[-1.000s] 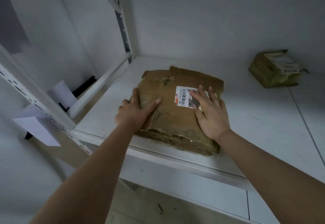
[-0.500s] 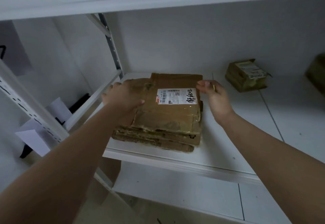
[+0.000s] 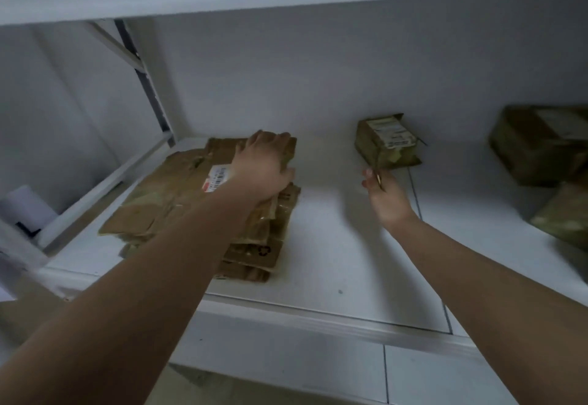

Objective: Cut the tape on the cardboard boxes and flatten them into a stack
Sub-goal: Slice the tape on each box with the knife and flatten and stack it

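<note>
Since the frame half a second earlier, the right hand (image 3: 383, 196) has left the right edge of the stack of flattened boxes (image 3: 203, 204) and now hangs over bare shelf between the stack and the small taped box (image 3: 386, 146), just short of that box; the left hand (image 3: 265, 166) has shifted from the stack's left side to its far right corner. The stack lies on the white shelf (image 3: 334, 264), at its left end beside the metal upright (image 3: 149, 86). It consists of several creased brown cardboard sheets, edges uneven, the lower layers jutting out toward the front; a recycling mark is printed on one lower sheet. The white shipping label (image 3: 216, 178) on the top sheet shows a barcode and a red patch; its print is too blurred to read. The left hand rests on the stack, fingers curled over the far edge. The right hand is closed, pinching a thin yellowish object (image 3: 379, 179) whose kind cannot be told. The small taped box, right of the stack, carries an unreadable white label. Further right of the stack stand larger taped boxes (image 3: 541, 146).
</note>
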Tool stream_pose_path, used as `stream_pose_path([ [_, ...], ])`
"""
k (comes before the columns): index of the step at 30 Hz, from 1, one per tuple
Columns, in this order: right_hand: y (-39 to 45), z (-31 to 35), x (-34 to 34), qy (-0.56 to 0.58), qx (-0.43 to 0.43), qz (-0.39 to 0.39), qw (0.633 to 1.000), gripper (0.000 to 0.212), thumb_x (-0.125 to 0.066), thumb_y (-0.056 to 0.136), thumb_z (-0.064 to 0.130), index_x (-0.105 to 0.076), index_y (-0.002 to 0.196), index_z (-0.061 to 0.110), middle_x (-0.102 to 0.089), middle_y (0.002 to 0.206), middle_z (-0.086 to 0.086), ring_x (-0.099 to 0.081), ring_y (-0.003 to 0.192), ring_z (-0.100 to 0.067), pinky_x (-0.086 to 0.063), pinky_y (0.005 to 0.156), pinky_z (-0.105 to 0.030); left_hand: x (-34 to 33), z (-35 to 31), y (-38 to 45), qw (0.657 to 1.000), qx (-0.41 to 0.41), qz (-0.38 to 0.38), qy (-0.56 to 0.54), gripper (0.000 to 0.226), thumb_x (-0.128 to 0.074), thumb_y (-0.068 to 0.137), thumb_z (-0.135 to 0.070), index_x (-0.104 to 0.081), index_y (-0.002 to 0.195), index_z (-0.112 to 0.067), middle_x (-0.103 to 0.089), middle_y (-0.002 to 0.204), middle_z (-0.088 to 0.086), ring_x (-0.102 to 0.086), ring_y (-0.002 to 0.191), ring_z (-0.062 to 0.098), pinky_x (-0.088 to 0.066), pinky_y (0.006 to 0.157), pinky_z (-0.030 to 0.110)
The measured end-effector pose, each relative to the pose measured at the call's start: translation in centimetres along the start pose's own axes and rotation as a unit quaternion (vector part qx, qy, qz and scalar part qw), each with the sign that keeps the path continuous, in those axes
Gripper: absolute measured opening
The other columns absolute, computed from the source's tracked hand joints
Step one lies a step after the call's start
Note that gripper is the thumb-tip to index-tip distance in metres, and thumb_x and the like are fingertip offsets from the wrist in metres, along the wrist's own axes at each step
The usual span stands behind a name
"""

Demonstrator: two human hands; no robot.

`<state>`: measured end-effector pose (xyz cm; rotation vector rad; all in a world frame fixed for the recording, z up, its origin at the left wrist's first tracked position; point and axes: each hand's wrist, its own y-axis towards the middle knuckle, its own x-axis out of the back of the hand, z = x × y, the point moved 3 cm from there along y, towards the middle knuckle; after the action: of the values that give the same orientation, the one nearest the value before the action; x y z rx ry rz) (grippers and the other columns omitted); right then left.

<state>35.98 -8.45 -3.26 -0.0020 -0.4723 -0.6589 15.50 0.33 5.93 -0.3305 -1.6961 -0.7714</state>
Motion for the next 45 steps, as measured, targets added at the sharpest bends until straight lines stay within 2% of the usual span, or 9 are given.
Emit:
stream_pose_path([
  [6, 3.6, -4.2, 6.8, -0.095, -0.009, -0.001, 0.995, 0.031, -0.034, 0.102, 0.027, -0.053, 0.123, 0.013, -0.059, 0.118, -0.017, -0.055, 0.101, -0.032, -0.034, 0.075, -0.026, -6.3, -8.4, 2.5, 0.998, -0.018, 0.058, -0.020, 0.070, -0.056, 0.090, -0.038, -0.025, 0.151, -0.020, -0.030, 0.153, 0.008, -0.020, 0.144, 0.027, -0.023, 0.113, 0.046],
  [10, 8.3, -4.5, 8.4, -0.052, -0.009, -0.020, 0.998, 0.041, -0.030, 0.103, 0.033, -0.045, 0.137, 0.015, -0.052, 0.135, -0.011, -0.050, 0.120, -0.029, -0.039, 0.092, -0.029, -8.1, -10.7, 3.6, 0.996, -0.001, 0.082, -0.037, 0.071, -0.054, 0.093, -0.038, -0.020, 0.152, -0.019, -0.025, 0.156, 0.008, -0.014, 0.146, 0.028, -0.021, 0.115, 0.048],
  [14, 12.4, -5.3, 8.5, 0.035, -0.044, -0.022, 0.998, 0.033, -0.031, 0.102, 0.019, -0.045, 0.131, 0.012, -0.055, 0.125, -0.004, -0.051, 0.101, -0.018, -0.044, 0.075, -0.023, -8.7, -11.9, 3.8, 0.995, 0.015, 0.081, -0.057, 0.071, -0.053, 0.094, -0.038, -0.019, 0.152, -0.017, -0.023, 0.157, 0.010, -0.012, 0.147, 0.028, -0.022, 0.115, 0.049],
  [20, 16.0, -5.9, 7.0, 0.113, -0.084, -0.013, 0.990, 0.037, -0.033, 0.101, 0.016, -0.044, 0.137, 0.016, -0.056, 0.126, -0.005, -0.056, 0.114, -0.026, -0.046, 0.100, -0.039, -9.7, -10.8, 2.5, 0.994, 0.052, 0.076, -0.057, 0.070, -0.054, 0.094, -0.038, -0.020, 0.152, -0.019, -0.024, 0.156, 0.009, -0.011, 0.147, 0.028, -0.024, 0.114, 0.051],
  [30, 15.9, -5.9, 8.1, 0.286, -0.126, -0.097, 0.945, 0.028, -0.042, 0.097, 0.008, -0.070, 0.101, 0.005, -0.070, 0.083, -0.007, -0.058, 0.048, -0.006, -0.048, 0.046, -0.018, -8.9, -10.2, 1.8, 0.992, 0.061, 0.081, -0.069, 0.072, -0.054, 0.094, -0.040, -0.018, 0.153, -0.019, -0.024, 0.156, 0.011, -0.012, 0.147, 0.027, -0.025, 0.114, 0.051],
  [33, 13.3, -6.0, 8.6, 0.278, -0.136, 0.009, 0.951, 0.033, -0.041, 0.100, 0.012, -0.068, 0.082, 0.014, -0.069, 0.076, -0.008, -0.062, 0.054, -0.014, -0.054, 0.055, -0.024, -7.4, -11.1, 1.7, 0.992, 0.037, 0.061, -0.104, 0.074, -0.048, 0.094, -0.053, -0.017, 0.154, -0.022, -0.019, 0.159, 0.009, -0.010, 0.148, 0.023, -0.021, 0.116, 0.048],
  [37, 9.2, -5.4, 9.5, 0.184, -0.104, 0.187, 0.959, 0.031, -0.034, 0.104, 0.028, -0.063, 0.109, 0.020, -0.062, 0.099, -0.007, -0.064, 0.073, -0.019, -0.053, 0.069, -0.031, -6.0, -13.1, 1.6, 0.985, -0.029, 0.105, -0.132, 0.083, -0.042, 0.078, -0.073, -0.020, 0.151, -0.040, -0.012, 0.161, 0.002, 0.000, 0.149, 0.022, -0.012, 0.117, 0.056],
  [43, 6.3, -8.4, 12.4, 0.069, -0.102, -0.041, 0.992, 0.034, -0.032, 0.102, 0.023, -0.057, 0.122, 0.011, -0.056, 0.087, -0.003, -0.053, 0.086, -0.022, -0.046, 0.083, -0.036, -9.3, -14.8, -0.4, 0.961, -0.052, 0.239, -0.130, 0.103, -0.038, 0.058, -0.092, -0.016, 0.149, -0.047, -0.018, 0.159, 0.005, 0.000, 0.147, 0.030, -0.013, 0.114, 0.061],
  [45, 4.9, -9.8, 13.3, 0.035, -0.124, -0.058, 0.990, 0.030, -0.035, 0.101, 0.024, -0.056, 0.117, 0.010, -0.054, 0.093, -0.008, -0.050, 0.085, -0.023, -0.045, 0.072, -0.032, -9.8, -15.1, -0.6, 0.964, -0.060, 0.241, -0.098, 0.113, -0.035, 0.053, -0.094, -0.010, 0.151, -0.043, -0.021, 0.158, 0.006, -0.005, 0.146, 0.031, -0.016, 0.114, 0.059],
])
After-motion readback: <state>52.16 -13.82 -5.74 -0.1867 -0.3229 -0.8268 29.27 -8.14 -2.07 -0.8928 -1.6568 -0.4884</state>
